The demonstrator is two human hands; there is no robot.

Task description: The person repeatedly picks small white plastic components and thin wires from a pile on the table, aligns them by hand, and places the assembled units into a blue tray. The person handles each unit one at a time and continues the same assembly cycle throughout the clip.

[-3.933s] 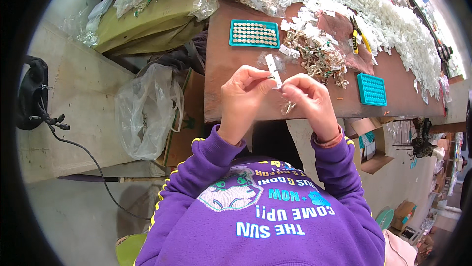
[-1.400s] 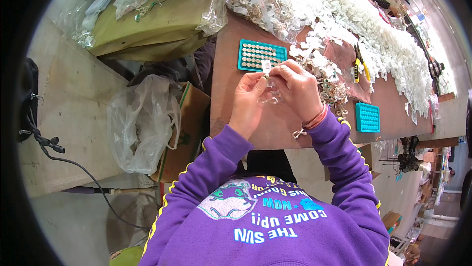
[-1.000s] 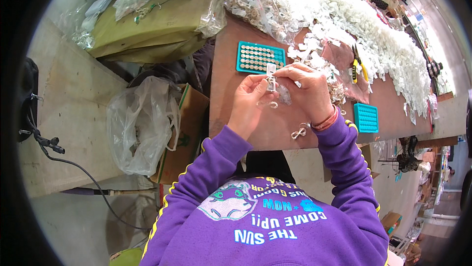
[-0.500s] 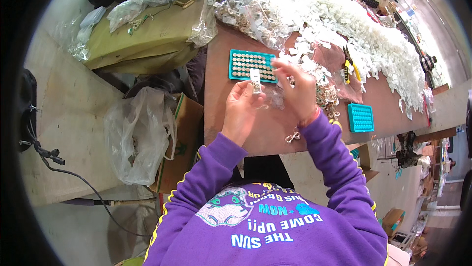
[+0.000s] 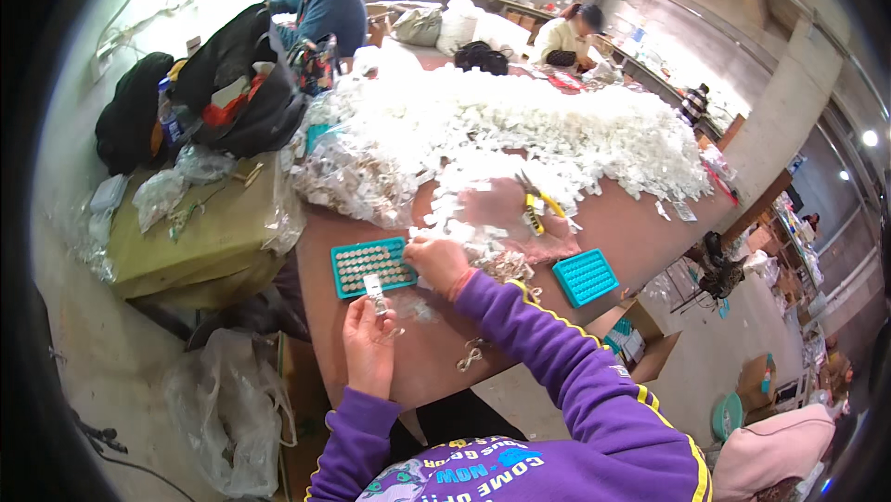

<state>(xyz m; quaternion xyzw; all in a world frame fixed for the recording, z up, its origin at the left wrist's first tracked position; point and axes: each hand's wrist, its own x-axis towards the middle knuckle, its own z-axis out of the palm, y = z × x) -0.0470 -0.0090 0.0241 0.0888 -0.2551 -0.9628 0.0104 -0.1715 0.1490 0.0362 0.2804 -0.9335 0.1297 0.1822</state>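
My left hand is closed in a pinch on a small white-and-clear packet, held upright just in front of a teal tray. Rows of small round silvery discs fill much of that tray. My right hand reaches to the tray's right edge with its fingers pressed together. Whatever those fingers hold, if anything, is too small to make out. Thin clear plastic pieces lie on the brown table below the right hand.
Behind the tray spreads a large heap of white tagged pieces. Yellow-handled pliers lie on a reddish cloth. A second teal tray sits at the right, and a beaded loop near the front edge. Two people work farther back.
My right hand has come down from above the table to the tray's right edge. The left hand still holds the packet. The view has tilted up, showing more of the room.
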